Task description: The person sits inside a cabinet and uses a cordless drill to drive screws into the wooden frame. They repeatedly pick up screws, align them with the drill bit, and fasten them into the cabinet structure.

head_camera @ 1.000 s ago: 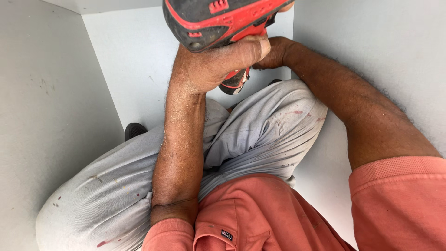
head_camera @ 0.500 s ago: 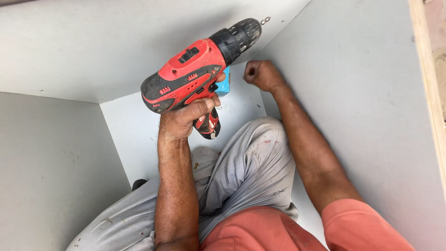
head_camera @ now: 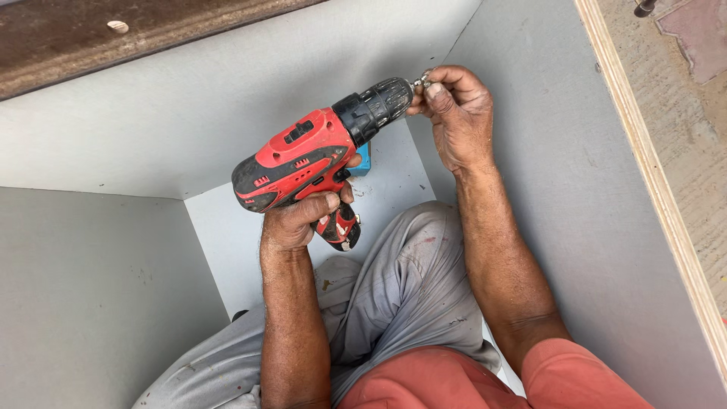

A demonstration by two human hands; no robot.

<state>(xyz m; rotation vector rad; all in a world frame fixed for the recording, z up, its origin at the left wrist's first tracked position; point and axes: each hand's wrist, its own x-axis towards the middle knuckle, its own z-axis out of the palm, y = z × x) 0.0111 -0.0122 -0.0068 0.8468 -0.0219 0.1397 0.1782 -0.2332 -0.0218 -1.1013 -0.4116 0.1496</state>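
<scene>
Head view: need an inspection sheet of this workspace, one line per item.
Surface: grey cabinet panels enclose the person on all sides; raw wood edge on the right panel.
Job's things: red and black cordless drill, chuck aimed up-right; small metal bit or screw at the chuck tip, too small to tell which.
Clutter: small blue object behind the drill body.
Grips: left hand wrapped round the drill handle; right hand pinches the metal piece at the chuck.
Cables: nothing seen.
Surroundings: dark board above the cabinet; bare floor at right; person's grey trousers fill the bottom.
</scene>
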